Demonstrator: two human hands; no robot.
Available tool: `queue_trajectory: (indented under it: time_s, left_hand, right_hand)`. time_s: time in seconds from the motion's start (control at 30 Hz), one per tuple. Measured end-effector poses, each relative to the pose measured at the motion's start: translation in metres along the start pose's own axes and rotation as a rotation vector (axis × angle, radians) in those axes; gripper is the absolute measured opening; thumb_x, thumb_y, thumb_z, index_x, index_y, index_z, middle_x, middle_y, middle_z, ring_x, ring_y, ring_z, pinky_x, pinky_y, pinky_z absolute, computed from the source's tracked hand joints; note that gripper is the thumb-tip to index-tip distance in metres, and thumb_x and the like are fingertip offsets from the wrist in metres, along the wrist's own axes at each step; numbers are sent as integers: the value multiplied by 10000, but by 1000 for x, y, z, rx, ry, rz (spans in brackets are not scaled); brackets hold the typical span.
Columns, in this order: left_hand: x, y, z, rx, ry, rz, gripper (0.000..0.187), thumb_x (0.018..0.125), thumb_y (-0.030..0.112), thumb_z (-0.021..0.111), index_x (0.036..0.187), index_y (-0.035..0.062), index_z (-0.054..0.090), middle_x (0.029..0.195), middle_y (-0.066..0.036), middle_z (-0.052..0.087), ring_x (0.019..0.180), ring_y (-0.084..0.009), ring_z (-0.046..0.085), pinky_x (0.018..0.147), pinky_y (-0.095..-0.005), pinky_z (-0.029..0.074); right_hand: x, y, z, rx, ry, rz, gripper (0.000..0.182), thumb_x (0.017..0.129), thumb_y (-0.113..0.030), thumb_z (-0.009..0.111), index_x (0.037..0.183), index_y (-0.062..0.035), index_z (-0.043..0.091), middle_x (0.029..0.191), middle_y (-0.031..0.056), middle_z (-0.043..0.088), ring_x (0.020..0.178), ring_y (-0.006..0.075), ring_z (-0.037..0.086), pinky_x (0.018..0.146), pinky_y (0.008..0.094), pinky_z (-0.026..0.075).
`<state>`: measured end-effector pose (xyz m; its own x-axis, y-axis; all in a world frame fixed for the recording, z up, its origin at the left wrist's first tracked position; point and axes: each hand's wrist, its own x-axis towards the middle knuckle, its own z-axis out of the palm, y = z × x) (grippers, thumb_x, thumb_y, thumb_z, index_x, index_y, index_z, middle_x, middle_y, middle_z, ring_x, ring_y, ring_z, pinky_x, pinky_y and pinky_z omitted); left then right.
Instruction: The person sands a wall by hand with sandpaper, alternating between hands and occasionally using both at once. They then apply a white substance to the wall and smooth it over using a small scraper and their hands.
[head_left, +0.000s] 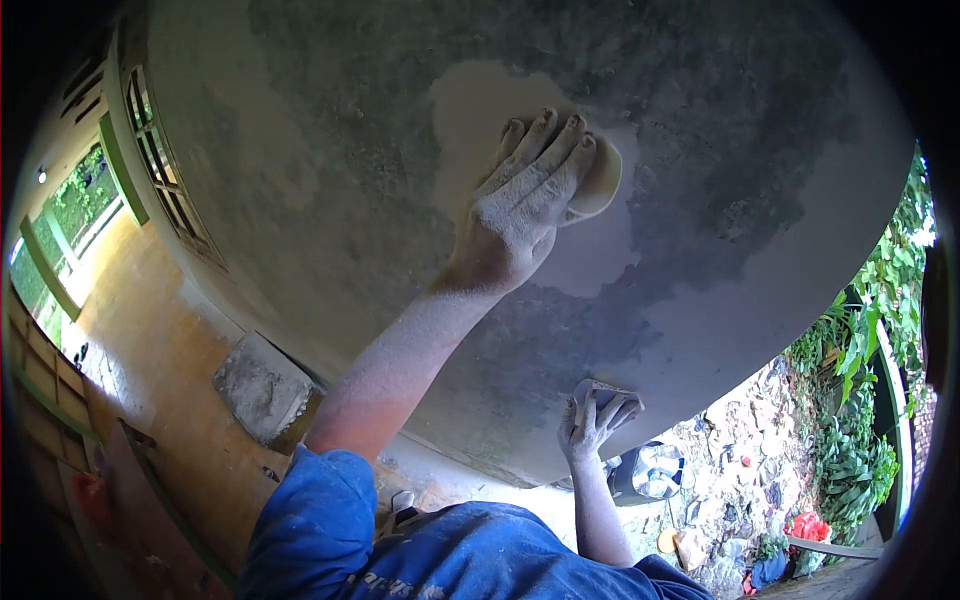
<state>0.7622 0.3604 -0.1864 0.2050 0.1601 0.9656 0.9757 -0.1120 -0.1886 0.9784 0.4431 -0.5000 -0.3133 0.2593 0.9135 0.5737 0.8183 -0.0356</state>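
My left hand [525,195], coated in pale dust, reaches up to a grey plastered wall [370,170]. Its fingers lie over a pale, round-edged flat piece [603,180] pressed against a smooth lighter patch on the wall. Lower right, my right hand [592,425] holds a small flat grey piece [610,392] by the wall's lower edge. Its fingers are bent around that piece, and dust covers them too. Dark, mottled areas spread around the light patch.
A dusty grey slab [262,388] lies on the tan floor [150,320] at left. A dark bucket [650,472] stands below my right hand, near rubble [750,450] and green plants [855,450]. A barred window [160,160] is upper left.
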Motion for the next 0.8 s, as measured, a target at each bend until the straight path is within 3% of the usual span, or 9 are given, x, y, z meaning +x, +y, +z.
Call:
queue_trajectory:
  time_s: [0.1, 0.17, 0.27, 0.33, 0.4, 0.5, 0.6, 0.7, 0.8]
  left_hand:
    - [-28, 14, 20, -149, 125, 25, 556, 758, 184, 710, 1278, 148, 517, 1360, -41, 488, 1304, -214, 403, 1095, -419, 338]
    - [-73, 41, 20, -115, -213, 201, 544, 772, 197, 707, 1279, 155, 515, 1356, -22, 492, 1283, -176, 429, 1091, -388, 353]
    - [-67, 31, 15, -55, -234, 261, 334, 885, 96, 553, 1218, 120, 577, 1308, -45, 538, 1278, -210, 439, 1084, -406, 360]
    - [-32, 18, 10, -151, -204, 166, 371, 864, 103, 586, 1234, 119, 562, 1316, -44, 532, 1277, -206, 440, 1079, -399, 368]
    - [2, 8, 5, -97, 52, 59, 390, 863, 118, 591, 1250, 118, 546, 1326, -37, 524, 1278, -192, 439, 1083, -380, 364]
    - [1, 19, 10, -113, 72, 38, 406, 873, 115, 578, 1274, 103, 520, 1336, -52, 512, 1278, -190, 439, 1088, -362, 356]
    - [-60, 43, 25, -247, -194, 187, 406, 886, 95, 553, 1289, 91, 506, 1339, -68, 506, 1280, -204, 435, 1092, -360, 350]
    - [-71, 34, 26, -211, -258, 262, 434, 881, 88, 555, 1310, 99, 485, 1340, -69, 504, 1276, -204, 439, 1090, -358, 353]
    - [-24, 9, 26, -379, -180, 34, 466, 874, 106, 568, 1328, 116, 464, 1367, -50, 478, 1291, -192, 419, 1096, -368, 347]
  right_hand:
    - [-1, 0, -1, 0, 10, -8, 633, 802, -172, 663, 1375, -164, 394, 1471, 317, 123, 1337, 572, 19, 1004, 733, 50]
    - [-2, 1, -1, 15, 8, -6, 641, 799, -170, 666, 1378, -167, 391, 1472, 315, 123, 1339, 569, 17, 1004, 733, 48]
    - [1, -2, -3, 26, 20, -6, 645, 800, -172, 668, 1381, -165, 389, 1473, 314, 124, 1341, 566, 13, 1005, 732, 47]
    - [3, 0, -4, 26, 22, -24, 640, 803, -175, 665, 1380, -160, 390, 1473, 314, 125, 1342, 566, 11, 1007, 731, 48]
    - [2, -1, -4, 6, 17, -22, 621, 816, -185, 655, 1378, -146, 394, 1475, 313, 121, 1342, 564, 4, 1011, 726, 47]
    - [5, -2, -4, -7, 20, -25, 592, 842, -205, 629, 1381, -139, 393, 1481, 309, 110, 1347, 556, -3, 1015, 721, 42]
    - [8, -2, -2, -5, 37, -31, 575, 859, -219, 608, 1386, -147, 390, 1484, 306, 102, 1351, 547, -5, 1015, 721, 36]
    - [9, -3, -3, -5, 34, -25, 563, 871, -229, 593, 1389, -151, 387, 1486, 305, 96, 1352, 546, -9, 1015, 722, 34]
    - [7, -1, -2, -16, 30, -32, 572, 865, -234, 601, 1389, -153, 386, 1486, 305, 93, 1348, 553, -10, 1014, 722, 34]
